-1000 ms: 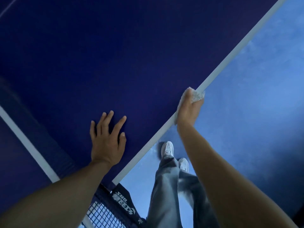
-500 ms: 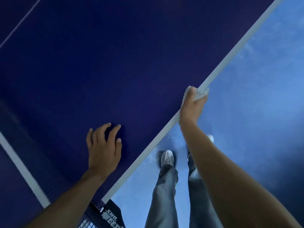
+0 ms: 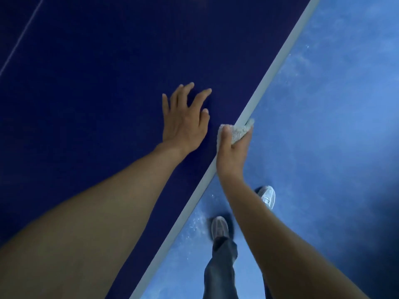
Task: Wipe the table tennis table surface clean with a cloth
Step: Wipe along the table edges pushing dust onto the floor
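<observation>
While the left hand (image 3: 185,124) lies open and flat on the dark blue counter (image 3: 97,93), fingers spread toward 12 o'clock, the right hand (image 3: 232,154), at its 4 o'clock, grips the one pale cloth (image 3: 237,131) wrapped over the counter's white edge stripe (image 3: 280,59). Two light shoes (image 3: 219,228) stand on the blue floor (image 3: 334,126) toward 6 o'clock.

Dark-blue table top (image 3: 108,104): matt, faintly grained; pale band (image 3: 278,61) along its right edge, equally matt. Pale cloth (image 3: 238,132): nubby, terry-like pile. Blue floor (image 3: 334,147): smooth, slight sheen, whitish dusty scuffs. Dark trousers (image 3: 220,275): woven fabric.
</observation>
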